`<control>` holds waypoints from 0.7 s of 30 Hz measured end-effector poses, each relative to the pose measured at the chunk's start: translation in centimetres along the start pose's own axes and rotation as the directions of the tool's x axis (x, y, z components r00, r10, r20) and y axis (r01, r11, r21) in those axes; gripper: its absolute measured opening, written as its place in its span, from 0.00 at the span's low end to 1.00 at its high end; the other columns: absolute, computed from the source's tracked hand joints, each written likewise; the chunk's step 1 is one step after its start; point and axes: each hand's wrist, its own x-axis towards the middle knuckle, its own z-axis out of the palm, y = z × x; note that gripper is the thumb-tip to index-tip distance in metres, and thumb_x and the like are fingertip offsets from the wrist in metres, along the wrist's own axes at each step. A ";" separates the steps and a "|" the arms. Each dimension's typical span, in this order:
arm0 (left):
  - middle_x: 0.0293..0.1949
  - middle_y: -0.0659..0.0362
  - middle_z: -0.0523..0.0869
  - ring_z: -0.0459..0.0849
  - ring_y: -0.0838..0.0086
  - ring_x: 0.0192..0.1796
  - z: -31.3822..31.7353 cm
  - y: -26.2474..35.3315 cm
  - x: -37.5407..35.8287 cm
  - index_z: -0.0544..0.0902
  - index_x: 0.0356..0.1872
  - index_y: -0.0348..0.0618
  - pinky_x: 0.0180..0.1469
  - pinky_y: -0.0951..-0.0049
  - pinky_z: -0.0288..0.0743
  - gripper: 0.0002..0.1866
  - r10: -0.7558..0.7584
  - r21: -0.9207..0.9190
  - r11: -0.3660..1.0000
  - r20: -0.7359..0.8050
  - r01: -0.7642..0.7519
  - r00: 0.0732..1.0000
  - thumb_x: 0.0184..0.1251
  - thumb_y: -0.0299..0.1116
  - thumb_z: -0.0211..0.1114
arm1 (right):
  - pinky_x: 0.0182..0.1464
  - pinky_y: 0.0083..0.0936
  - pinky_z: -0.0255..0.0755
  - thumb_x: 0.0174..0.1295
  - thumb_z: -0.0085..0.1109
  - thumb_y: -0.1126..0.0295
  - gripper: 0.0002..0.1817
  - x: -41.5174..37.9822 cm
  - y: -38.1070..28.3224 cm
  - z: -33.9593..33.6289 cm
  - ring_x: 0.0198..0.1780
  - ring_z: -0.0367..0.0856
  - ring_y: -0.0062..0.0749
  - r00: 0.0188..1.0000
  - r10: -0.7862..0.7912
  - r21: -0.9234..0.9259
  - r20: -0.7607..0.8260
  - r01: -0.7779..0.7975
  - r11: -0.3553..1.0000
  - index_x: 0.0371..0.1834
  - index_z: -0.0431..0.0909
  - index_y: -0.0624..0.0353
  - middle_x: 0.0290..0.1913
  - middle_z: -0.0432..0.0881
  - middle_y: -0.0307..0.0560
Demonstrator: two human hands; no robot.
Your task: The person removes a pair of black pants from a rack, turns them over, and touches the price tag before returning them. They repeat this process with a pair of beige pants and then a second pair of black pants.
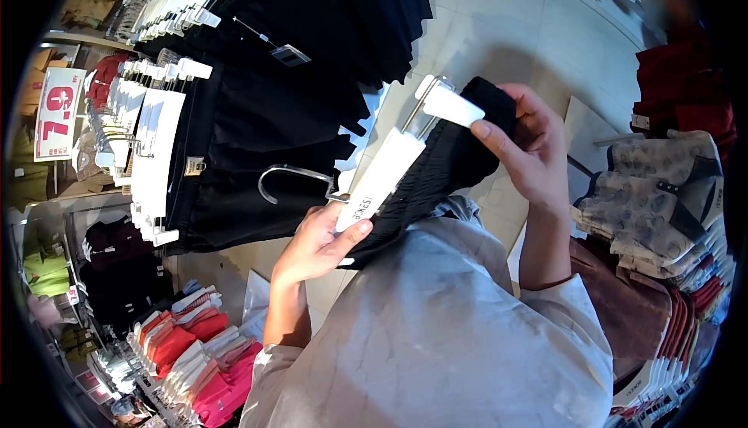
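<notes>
A clip hanger [386,175] with a white lettered bar and a metal hook lies tilted in front of my chest. My left hand [321,243] is closed round its middle, near the base of the hook [292,171]. Black pants [460,151] with a gathered elastic waistband run along the bar. At the far end, my right hand [534,147] pinches the waistband, its thumb against the white clip [450,102] and its fingers partly hidden behind the black cloth. The lower part of the pants is mostly hidden.
Black pants [265,132] hang on white clip hangers on a rack to the left, beside a price sign [58,114]. Red and pink garments [222,385] hang lower left. A patterned polo shirt [650,194] and brown garments [619,299] hang at right. Tiled floor [499,7] shows ahead.
</notes>
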 end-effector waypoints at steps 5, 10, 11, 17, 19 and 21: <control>0.29 0.62 0.83 0.81 0.80 0.30 0.1 0.2 0.4 0.83 0.45 0.35 0.34 0.76 0.74 0.10 0.089 -0.197 0.978 0.081 -0.071 0.993 0.78 0.33 0.65 | 0.50 0.19 0.78 0.62 0.73 0.78 0.19 0.3 0.2 -0.2 0.45 0.84 0.19 0.999 -0.044 0.082 -0.007 0.044 0.996 0.56 0.82 0.65 0.46 0.88 0.39; 0.28 0.62 0.81 0.80 0.82 0.29 -0.3 1.2 0.9 0.83 0.43 0.33 0.31 0.76 0.72 0.09 0.112 -0.140 0.985 0.096 -0.098 0.989 0.78 0.32 0.65 | 0.50 0.19 0.77 0.62 0.73 0.78 0.19 0.2 0.6 -0.2 0.45 0.84 0.19 0.998 -0.060 0.104 0.003 0.060 0.993 0.56 0.82 0.65 0.46 0.87 0.39; 0.27 0.63 0.80 0.79 0.82 0.28 -0.3 0.7 1.1 0.83 0.42 0.33 0.30 0.76 0.70 0.10 0.110 -0.159 0.983 0.084 -0.096 0.990 0.78 0.32 0.66 | 0.50 0.18 0.77 0.62 0.73 0.78 0.19 0.2 0.6 -0.1 0.45 0.84 0.19 0.999 -0.052 0.105 0.003 0.052 0.993 0.56 0.82 0.65 0.46 0.87 0.40; 0.29 0.64 0.82 0.73 0.84 0.29 0.2 -0.4 0.8 0.87 0.45 0.35 0.31 0.75 0.67 0.10 0.063 -0.024 0.998 0.018 -0.063 0.998 0.75 0.33 0.69 | 0.48 0.18 0.78 0.63 0.70 0.80 0.18 -0.2 1.7 -0.2 0.46 0.84 0.19 0.997 -0.074 -0.025 0.024 0.075 0.997 0.56 0.81 0.65 0.46 0.86 0.40; 0.31 0.60 0.85 0.80 0.77 0.31 0.2 -0.4 0.4 0.86 0.43 0.35 0.35 0.72 0.74 0.09 0.132 0.050 0.990 -0.033 -0.131 0.991 0.74 0.32 0.70 | 0.48 0.19 0.78 0.63 0.70 0.81 0.18 -0.3 2.2 0.2 0.46 0.83 0.20 0.997 -0.044 -0.020 0.063 0.045 0.999 0.56 0.80 0.65 0.46 0.86 0.40; 0.30 0.56 0.84 0.83 0.70 0.33 0.4 -1.0 -0.4 0.85 0.41 0.34 0.37 0.70 0.76 0.10 0.165 0.094 0.983 -0.079 -0.158 0.983 0.74 0.33 0.69 | 0.49 0.19 0.77 0.62 0.70 0.83 0.18 -0.7 2.8 0.7 0.46 0.83 0.21 0.995 0.034 -0.040 0.092 -0.030 0.999 0.55 0.79 0.65 0.46 0.84 0.40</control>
